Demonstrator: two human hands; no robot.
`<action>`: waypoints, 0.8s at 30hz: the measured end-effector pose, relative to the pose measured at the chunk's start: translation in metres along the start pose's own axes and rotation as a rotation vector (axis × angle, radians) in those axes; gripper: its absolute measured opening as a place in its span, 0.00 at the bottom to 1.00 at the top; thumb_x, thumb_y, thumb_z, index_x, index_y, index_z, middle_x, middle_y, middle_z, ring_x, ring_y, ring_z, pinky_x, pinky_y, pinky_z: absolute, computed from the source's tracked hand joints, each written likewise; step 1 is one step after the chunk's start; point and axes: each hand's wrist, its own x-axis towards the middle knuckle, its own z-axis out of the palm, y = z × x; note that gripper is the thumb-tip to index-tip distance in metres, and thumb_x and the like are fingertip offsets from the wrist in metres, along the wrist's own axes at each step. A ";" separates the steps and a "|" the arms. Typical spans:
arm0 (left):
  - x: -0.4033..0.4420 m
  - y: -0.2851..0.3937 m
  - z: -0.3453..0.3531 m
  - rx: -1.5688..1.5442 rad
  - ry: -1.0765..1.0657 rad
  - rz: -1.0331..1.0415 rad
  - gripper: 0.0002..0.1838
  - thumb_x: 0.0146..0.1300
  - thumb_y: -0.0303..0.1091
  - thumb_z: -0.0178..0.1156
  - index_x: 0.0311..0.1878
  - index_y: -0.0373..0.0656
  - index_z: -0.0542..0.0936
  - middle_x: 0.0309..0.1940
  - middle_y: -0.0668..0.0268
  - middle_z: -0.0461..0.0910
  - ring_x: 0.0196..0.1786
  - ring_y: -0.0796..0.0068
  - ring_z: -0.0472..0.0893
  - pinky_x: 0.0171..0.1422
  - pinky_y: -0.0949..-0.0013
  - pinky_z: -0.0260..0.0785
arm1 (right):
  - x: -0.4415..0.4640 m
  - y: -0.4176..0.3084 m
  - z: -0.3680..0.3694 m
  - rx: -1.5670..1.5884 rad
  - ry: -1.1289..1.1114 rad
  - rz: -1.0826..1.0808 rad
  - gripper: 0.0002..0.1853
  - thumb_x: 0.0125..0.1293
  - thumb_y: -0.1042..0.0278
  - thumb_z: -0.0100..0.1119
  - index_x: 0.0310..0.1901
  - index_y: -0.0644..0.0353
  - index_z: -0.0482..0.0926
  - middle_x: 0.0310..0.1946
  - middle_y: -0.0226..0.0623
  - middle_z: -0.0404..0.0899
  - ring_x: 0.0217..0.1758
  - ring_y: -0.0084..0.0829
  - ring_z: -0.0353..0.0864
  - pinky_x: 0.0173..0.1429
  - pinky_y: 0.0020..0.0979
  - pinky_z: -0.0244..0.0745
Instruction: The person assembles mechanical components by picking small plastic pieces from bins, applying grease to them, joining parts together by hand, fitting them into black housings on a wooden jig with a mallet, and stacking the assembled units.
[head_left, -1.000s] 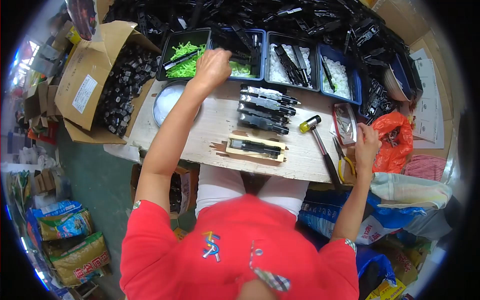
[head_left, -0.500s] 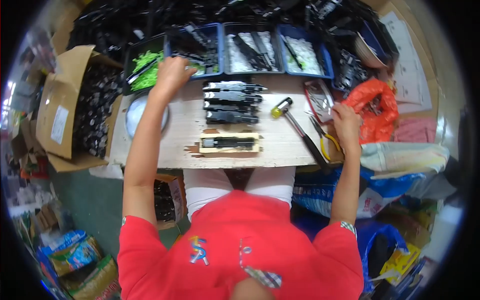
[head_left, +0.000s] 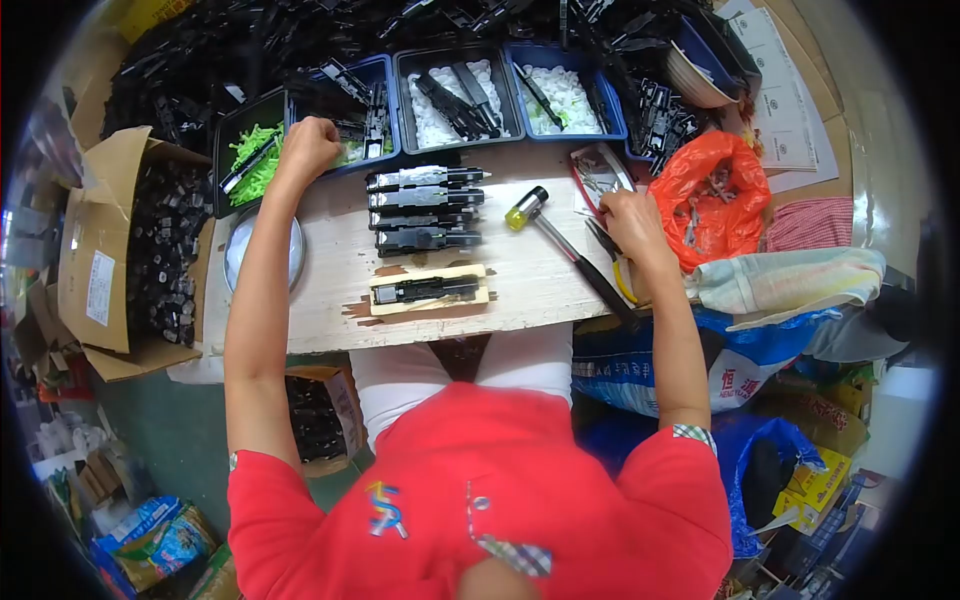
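Note:
My left hand is at the front of the blue bin, beside the dark bin of green plastic pieces. Its fingers are curled together, and whatever they grip is hidden. On the right, my right hand reaches to a small red-rimmed tray of little metal pieces. Those fingers are pinched at the tray's near edge; their contents are too small to make out. Between my hands several black assemblies lie stacked in a row. Nearer me, another black assembly sits in a cream-coloured holder.
A hammer and yellow-handled pliers lie near my right hand. Beyond them is an orange plastic bag. Bins of white pieces line the back. A round dish and a cardboard box stand left.
The view has shifted, so the bench appears further left. My right hand has moved left to the red-rimmed tray's edge. My left hand stays near the same bins.

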 end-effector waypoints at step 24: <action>-0.159 0.043 0.015 -1.773 0.028 -0.303 0.08 0.59 0.24 0.58 0.43 0.38 0.76 0.23 0.70 0.73 0.18 0.84 0.69 0.18 0.81 0.60 | 0.011 0.019 0.000 0.088 -0.070 -0.229 0.09 0.49 0.79 0.52 0.34 0.66 0.75 0.32 0.48 0.74 0.36 0.47 0.75 0.41 0.39 0.71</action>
